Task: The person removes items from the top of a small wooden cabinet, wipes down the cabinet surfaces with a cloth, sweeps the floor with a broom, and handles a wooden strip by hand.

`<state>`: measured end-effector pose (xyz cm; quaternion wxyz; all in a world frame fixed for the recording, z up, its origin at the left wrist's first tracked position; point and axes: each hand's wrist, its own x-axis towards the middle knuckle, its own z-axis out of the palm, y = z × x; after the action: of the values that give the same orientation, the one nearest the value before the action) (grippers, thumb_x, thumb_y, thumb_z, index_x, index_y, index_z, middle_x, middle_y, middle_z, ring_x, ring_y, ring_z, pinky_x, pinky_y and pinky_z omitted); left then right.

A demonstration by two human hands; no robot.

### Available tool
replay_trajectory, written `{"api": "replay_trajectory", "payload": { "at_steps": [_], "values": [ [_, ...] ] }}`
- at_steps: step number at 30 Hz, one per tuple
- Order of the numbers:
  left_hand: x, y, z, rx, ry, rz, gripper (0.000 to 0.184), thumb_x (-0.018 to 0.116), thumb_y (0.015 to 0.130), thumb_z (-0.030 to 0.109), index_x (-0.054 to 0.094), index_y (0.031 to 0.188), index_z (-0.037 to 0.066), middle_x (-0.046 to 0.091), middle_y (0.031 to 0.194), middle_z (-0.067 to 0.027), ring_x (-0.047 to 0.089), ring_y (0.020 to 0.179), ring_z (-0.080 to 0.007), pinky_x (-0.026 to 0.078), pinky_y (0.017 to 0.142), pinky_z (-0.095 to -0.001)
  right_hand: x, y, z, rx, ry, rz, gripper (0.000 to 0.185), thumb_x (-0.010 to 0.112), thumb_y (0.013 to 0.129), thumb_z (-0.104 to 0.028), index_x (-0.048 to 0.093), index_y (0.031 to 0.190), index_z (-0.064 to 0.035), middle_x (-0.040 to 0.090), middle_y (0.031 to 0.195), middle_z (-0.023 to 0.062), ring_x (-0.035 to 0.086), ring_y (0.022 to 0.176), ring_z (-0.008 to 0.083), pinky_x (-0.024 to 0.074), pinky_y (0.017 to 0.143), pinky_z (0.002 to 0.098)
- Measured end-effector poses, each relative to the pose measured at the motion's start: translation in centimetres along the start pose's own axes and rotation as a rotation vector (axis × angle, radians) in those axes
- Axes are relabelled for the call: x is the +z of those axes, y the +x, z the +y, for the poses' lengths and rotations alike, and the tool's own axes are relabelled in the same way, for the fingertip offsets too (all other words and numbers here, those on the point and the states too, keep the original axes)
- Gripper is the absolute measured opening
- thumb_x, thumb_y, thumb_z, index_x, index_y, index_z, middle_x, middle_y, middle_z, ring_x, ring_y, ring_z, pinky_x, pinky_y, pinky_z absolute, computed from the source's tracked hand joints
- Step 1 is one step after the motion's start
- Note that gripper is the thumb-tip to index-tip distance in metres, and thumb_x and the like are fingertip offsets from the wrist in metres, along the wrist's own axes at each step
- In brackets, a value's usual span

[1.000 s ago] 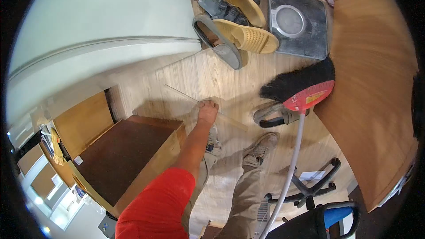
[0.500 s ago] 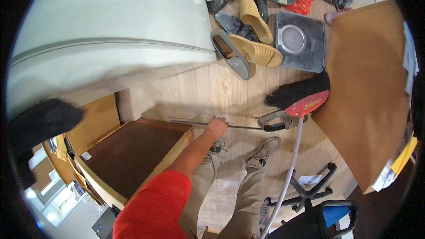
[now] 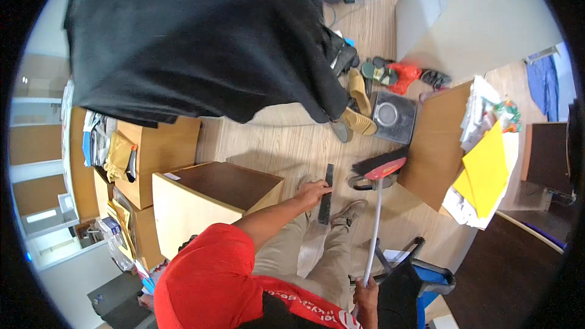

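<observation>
My left hand (image 3: pixel 312 195) is closed on the edge of a long, flat dark strip (image 3: pixel 325 207), held above the floor near my shoes. What the strip is made of I cannot tell. Low in the picture, my right hand (image 3: pixel 365 297) wraps round the pale handle of a broom (image 3: pixel 382 169). Its red head and black bristles are beside a dark sandal (image 3: pixel 361 183) and a brown wooden panel (image 3: pixel 440 146).
A large black cloth (image 3: pixel 201 42) fills the upper left. Several shoes, tan slippers (image 3: pixel 359 123) and a dark scale-like box (image 3: pixel 386 116) are on the floor ahead. A wooden cabinet (image 3: pixel 198 201) stands left; a wheeled chair (image 3: pixel 396 286) is behind right. Papers and yellow envelopes (image 3: pixel 486 170) lie right.
The strip has turned from lying crosswise and edge-on to pointing forward, its flat face showing. The black cloth now covers the upper left. My right hand has come into view on the broom handle.
</observation>
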<state>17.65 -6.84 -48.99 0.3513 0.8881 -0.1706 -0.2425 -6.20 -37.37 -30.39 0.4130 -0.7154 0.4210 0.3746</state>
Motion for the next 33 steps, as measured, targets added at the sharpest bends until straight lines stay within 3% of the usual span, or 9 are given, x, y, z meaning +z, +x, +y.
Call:
{"api": "replay_trajectory", "payload": {
  "at_steps": [3,5,8,11,13,17,22,28,33],
  "values": [
    [-6.3,-4.6,4.9,0.096,-0.070,0.091,0.040,0.060,0.079,0.000,0.067,0.116,0.014,0.061,0.116,-0.0083,0.058,0.105,-0.0295,0.048,0.087,-0.0359,-2.0,-3.8,-5.1,0.070,0.227,-0.190,0.019,0.062,0.091,-0.021,0.054,0.087,-0.0046,0.053,0.065,0.0042,0.050,0.046,0.0129,0.0399,0.039,0.0319],
    [-9.0,-7.5,7.5,0.136,-0.058,0.166,0.040,0.062,0.079,0.001,0.067,0.117,0.014,0.060,0.117,-0.0097,0.059,0.105,-0.0291,0.048,0.088,-0.0350,-3.3,-5.1,-8.4,0.082,0.235,-0.235,0.019,0.061,0.091,-0.023,0.054,0.091,-0.0047,0.052,0.065,0.0044,0.050,0.046,0.0134,0.0398,0.039,0.0312],
    [-9.5,-12.3,8.7,-0.091,-0.576,0.283,0.043,0.066,0.079,0.003,0.065,0.120,0.015,0.060,0.120,-0.0132,0.059,0.106,-0.0270,0.047,0.091,-0.0331,-4.3,-4.7,-9.8,0.162,0.330,-0.371,0.024,0.060,0.092,-0.028,0.052,0.098,-0.0063,0.049,0.066,0.0038,0.047,0.047,0.0135,0.0387,0.040,0.0300],
    [-11.3,-17.3,9.7,-0.069,-0.760,0.442,0.041,0.069,0.078,0.008,0.066,0.119,0.014,0.058,0.125,-0.0160,0.058,0.112,-0.0263,0.046,0.093,-0.0327,-4.5,-1.9,-9.1,0.186,0.332,-0.498,0.025,0.061,0.092,-0.031,0.051,0.097,-0.0085,0.050,0.068,0.0038,0.045,0.048,0.0133,0.0384,0.041,0.0304],
    [-14.0,-21.6,11.7,0.136,-0.128,0.551,0.032,0.070,0.077,0.008,0.072,0.108,0.010,0.055,0.130,-0.0162,0.057,0.115,-0.0319,0.047,0.095,-0.0352,-4.5,-1.9,-10.0,0.241,0.204,-0.543,0.023,0.058,0.094,-0.032,0.051,0.093,-0.0097,0.048,0.067,0.0020,0.044,0.051,0.0122,0.0364,0.042,0.0280],
    [-14.3,-28.2,15.2,-0.014,-0.286,0.831,0.029,0.074,0.076,0.007,0.072,0.104,0.010,0.058,0.125,-0.0162,0.060,0.112,-0.0286,0.049,0.094,-0.0338,-4.2,-2.1,-11.7,0.166,0.065,-0.514,0.022,0.057,0.094,-0.032,0.052,0.093,-0.0107,0.048,0.065,0.0013,0.044,0.050,0.0116,0.0356,0.042,0.0275],
    [-13.4,-33.6,18.5,-0.082,-0.052,1.261,0.023,0.080,0.073,0.005,0.070,0.094,0.008,0.060,0.119,-0.0152,0.066,0.098,-0.0283,0.053,0.086,-0.0322,-4.1,-1.9,-14.0,0.136,-0.009,-0.631,0.024,0.060,0.093,-0.032,0.050,0.088,-0.0102,0.050,0.064,0.0022,0.046,0.047,0.0126,0.0378,0.041,0.0263],
    [-14.0,-40.3,23.3,-0.432,0.097,1.587,0.043,0.079,0.074,0.008,0.063,0.113,0.001,0.065,0.106,-0.0185,0.066,0.094,-0.0295,0.053,0.083,-0.0346,-1.7,-2.6,-17.5,0.091,-0.023,-0.675,0.021,0.058,0.095,-0.024,0.046,0.087,-0.0091,0.049,0.065,0.0017,0.047,0.051,0.0101,0.0378,0.042,0.0246],
    [-12.8,-46.7,22.9,-0.397,0.118,1.779,0.044,0.075,0.078,0.006,0.059,0.118,-0.004,0.063,0.112,-0.0221,0.065,0.103,-0.0313,0.052,0.087,-0.0356,0.8,-4.5,-18.9,0.147,-0.009,-0.787,0.023,0.055,0.096,-0.026,0.045,0.082,-0.0110,0.046,0.060,-0.0005,0.045,0.048,0.0098,0.0336,0.038,0.0239]
  ]
}}
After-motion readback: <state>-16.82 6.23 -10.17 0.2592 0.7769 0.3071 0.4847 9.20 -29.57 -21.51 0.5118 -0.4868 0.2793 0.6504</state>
